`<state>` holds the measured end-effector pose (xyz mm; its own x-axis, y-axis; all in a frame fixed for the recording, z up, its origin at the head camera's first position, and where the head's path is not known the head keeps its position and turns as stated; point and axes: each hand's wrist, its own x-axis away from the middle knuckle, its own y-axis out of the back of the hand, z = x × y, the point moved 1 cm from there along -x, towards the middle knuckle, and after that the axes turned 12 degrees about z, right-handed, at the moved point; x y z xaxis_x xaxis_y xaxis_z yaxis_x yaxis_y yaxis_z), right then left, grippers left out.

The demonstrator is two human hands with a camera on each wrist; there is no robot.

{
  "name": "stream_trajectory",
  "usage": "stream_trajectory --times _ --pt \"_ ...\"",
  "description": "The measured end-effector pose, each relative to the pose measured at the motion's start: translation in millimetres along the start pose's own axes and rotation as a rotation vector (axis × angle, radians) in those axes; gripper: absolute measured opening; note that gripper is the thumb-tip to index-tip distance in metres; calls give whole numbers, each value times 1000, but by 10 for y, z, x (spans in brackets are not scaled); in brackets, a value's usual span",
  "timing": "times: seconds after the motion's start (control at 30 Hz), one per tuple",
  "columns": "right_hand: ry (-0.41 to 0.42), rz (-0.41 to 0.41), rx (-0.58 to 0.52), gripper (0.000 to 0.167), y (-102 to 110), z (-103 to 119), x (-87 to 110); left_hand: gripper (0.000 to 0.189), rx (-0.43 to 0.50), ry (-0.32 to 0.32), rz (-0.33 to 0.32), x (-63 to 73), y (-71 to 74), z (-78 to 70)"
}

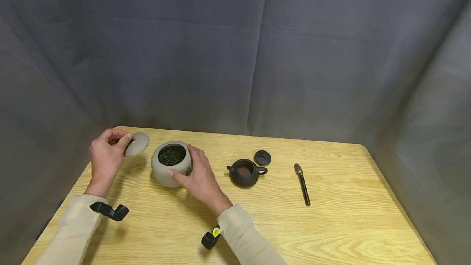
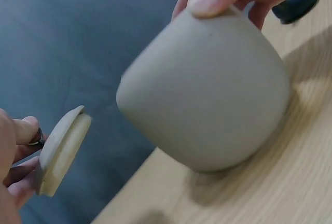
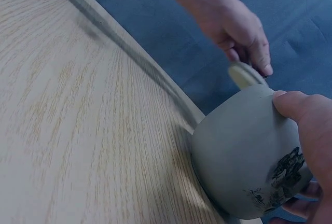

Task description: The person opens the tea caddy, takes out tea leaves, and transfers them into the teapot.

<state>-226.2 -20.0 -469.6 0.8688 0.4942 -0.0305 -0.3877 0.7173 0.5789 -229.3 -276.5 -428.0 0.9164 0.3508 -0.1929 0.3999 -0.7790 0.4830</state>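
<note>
A round grey jar [image 1: 162, 171] with dark tea leaves [image 1: 171, 155] inside stands uncovered on the left part of the table. My right hand [image 1: 200, 175] grips its right side, thumb toward the front and fingers behind. Dark painted marks show on the jar's wall [image 3: 249, 151] in the right wrist view. Left of the jar, my left hand [image 1: 106, 154] pinches the grey lid [image 1: 137, 144] by its small knob, holding it tilted above the table. In the left wrist view the lid [image 2: 62, 151] is apart from the jar [image 2: 202, 94].
Right of the jar sits a small dark teapot [image 1: 244, 179] without its cover, spout to the left. Its round dark lid [image 1: 263, 157] lies just behind it. Farther right lies a black-handled scoop [image 1: 302, 185]. Grey cloth [image 1: 235, 52] hangs behind the wooden table [image 1: 331, 232].
</note>
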Motion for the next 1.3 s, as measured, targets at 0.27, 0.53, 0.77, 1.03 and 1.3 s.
stream_trajectory --times 0.27,0.53,0.77,1.03,1.3 --pt "-10 -2 -4 94 -17 4 -6 28 -81 71 21 -124 2 291" --pt "-29 5 4 94 -38 26 16 24 -165 60 36 -214 -20 514" --pt "-21 0 15 93 -37 26 3 24 -206 102 63 -322 -41 648" --pt "-27 0 30 93 -67 42 32 23 -193 152 68 -342 -73 811" --pt "-32 -8 50 93 -58 45 36 24 -165 158 67 -346 -73 823"
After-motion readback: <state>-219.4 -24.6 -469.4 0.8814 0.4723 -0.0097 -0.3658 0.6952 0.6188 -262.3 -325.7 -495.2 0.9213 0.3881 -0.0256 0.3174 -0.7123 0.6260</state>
